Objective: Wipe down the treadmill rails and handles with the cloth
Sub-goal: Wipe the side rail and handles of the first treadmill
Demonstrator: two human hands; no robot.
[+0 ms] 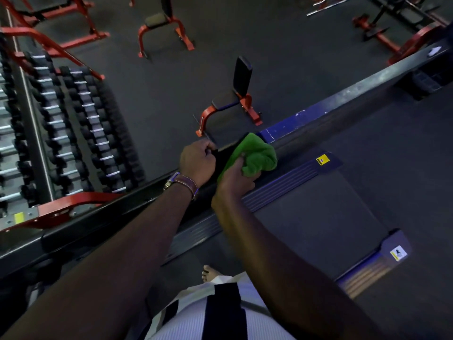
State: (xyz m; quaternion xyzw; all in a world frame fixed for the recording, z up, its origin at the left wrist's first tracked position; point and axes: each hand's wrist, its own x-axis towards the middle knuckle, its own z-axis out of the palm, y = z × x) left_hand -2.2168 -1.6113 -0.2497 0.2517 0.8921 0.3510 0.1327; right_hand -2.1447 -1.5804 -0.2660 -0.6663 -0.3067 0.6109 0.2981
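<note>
— Where is the cloth just now?

— The green cloth [252,154] is bunched up in the right hand [236,179], fingers and thumb curled round its lower edge. It sits pressed on top of the treadmill rail [343,94], the long dark bar that runs off diagonally towards the far right.

— And the other hand?

— The left hand [197,163] is just beside the cloth, on the near stretch of the same rail. Its fingers are curled over the dark edge there, gripping it, as far as I can see. There's a watch [180,184] with a brown strap on that wrist.

— Is the person on the machine?

— Standing on it, yes. A bare foot [208,272] shows on the treadmill belt [306,217], with a ribbed side strip [277,186] between belt and rail. A striped shirt fills the bottom of the view.

— What's round about?

— Beyond the rail, a red-framed bench [232,101] with black pads stands on the dark floor. To the left is a long rack of dumbbells [81,123] in rows. More red frames stand farther back.
</note>
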